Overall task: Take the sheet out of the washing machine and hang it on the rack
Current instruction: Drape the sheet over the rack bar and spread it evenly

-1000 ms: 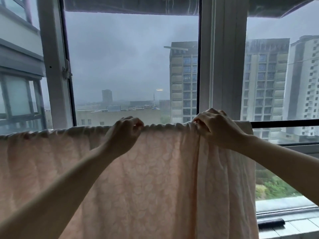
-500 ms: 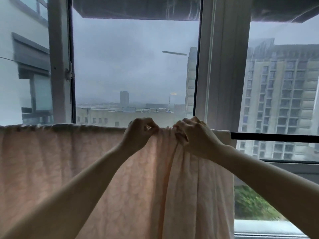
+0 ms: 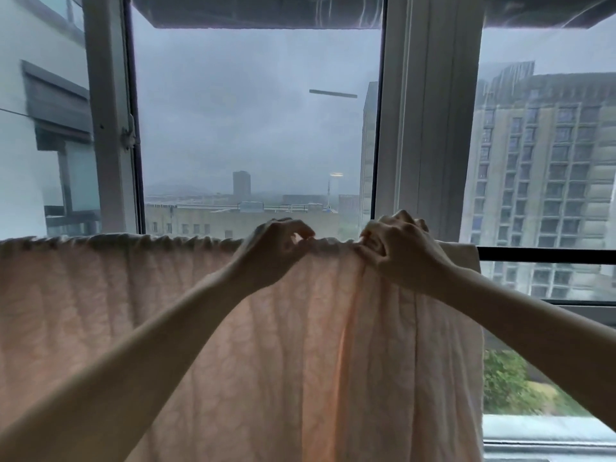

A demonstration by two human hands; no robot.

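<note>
A pale pink patterned sheet (image 3: 140, 315) hangs over a black horizontal rack bar (image 3: 546, 253) in front of the window. Its top edge is bunched in small gathers along the bar. My left hand (image 3: 271, 253) pinches the top fold near the middle, fingers curled over the edge. My right hand (image 3: 396, 251) grips the gathered top fold a short way to the right. Between the two hands the cloth is drawn fairly taut. The sheet's right edge hangs in long folds; the bar under the cloth is hidden.
Large window panes stand just behind the rack, with a white frame post (image 3: 430, 128) behind my right hand and another white frame (image 3: 106, 128) at the left. A sill (image 3: 546, 438) runs at lower right. Tall buildings lie outside.
My hands came close together half a second ago, bunching the cloth, and have now moved apart again along the bar. My head has turned slightly to the left.
</note>
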